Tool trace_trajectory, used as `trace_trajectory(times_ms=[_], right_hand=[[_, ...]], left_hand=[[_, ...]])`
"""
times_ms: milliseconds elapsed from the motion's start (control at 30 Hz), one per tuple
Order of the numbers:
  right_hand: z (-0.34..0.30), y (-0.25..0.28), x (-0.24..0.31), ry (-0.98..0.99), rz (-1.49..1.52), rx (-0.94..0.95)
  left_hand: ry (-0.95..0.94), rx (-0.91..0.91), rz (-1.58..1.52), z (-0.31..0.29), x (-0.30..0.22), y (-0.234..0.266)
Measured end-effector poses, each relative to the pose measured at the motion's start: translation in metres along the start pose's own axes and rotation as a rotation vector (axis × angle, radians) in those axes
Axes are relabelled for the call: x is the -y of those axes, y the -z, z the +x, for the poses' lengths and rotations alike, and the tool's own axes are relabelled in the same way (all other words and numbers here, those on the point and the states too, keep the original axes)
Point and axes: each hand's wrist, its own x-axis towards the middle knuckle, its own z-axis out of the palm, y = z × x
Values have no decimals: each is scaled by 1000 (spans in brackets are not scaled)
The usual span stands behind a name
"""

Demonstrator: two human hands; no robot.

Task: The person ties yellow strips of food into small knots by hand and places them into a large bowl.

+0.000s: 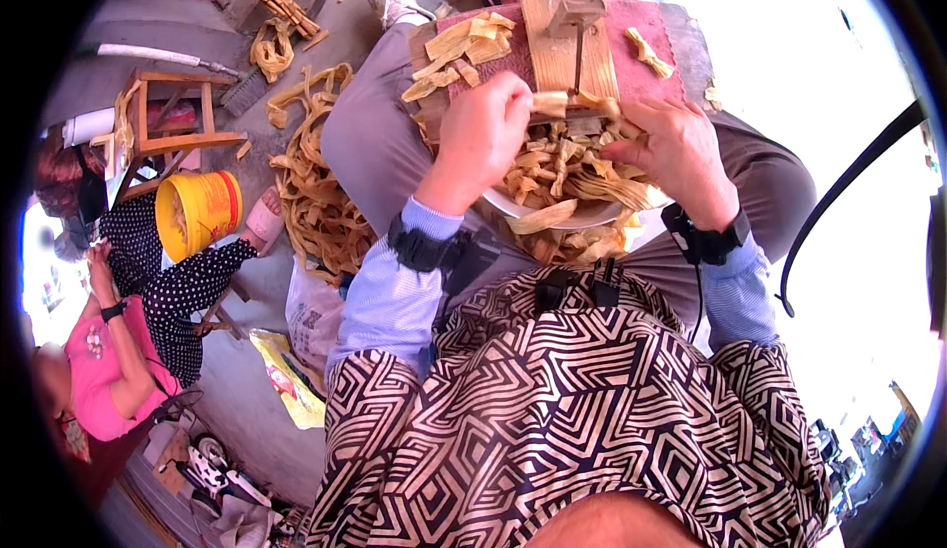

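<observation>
the left hand (480, 134) had its fingers clamped on a yellow strip (549, 104), held over the near edge of the pink-covered tabletop (658, 19). the right hand (683, 148) was close by, its fingers curled; whether they gripped anything could not be told. below that edge, a white bowl (582, 221) was heaped with strips. a loose pile (473, 43) crowded the tabletop's left side, while bare cloth around one knotted piece (648, 53) left room toward the right edge.
</observation>
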Motion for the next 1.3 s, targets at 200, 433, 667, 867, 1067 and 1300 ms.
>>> trace_trajectory(times_ms=[200,433,667,867,1067,1300], right_hand=[[14,-17,34,139,337,-372],[-26,-61,7,4,519,-26],[-32,-41,40,-290,1478,52],[-19,-42,39,-136,540,-416],[-27,-64,22,-249,468,-285],[-33,-66,32,-602,1903,79]], left_hand=[[203,67,-813,-18,-26,-45],[280,467,-703,-38,-18,-16],[280,204,-1277,-54,-36,-57],[296,269,-1252,-58,-57,-53],[-148,62,-50,-51,-32,-51],[-489,-220,121,-50,-27,-59]])
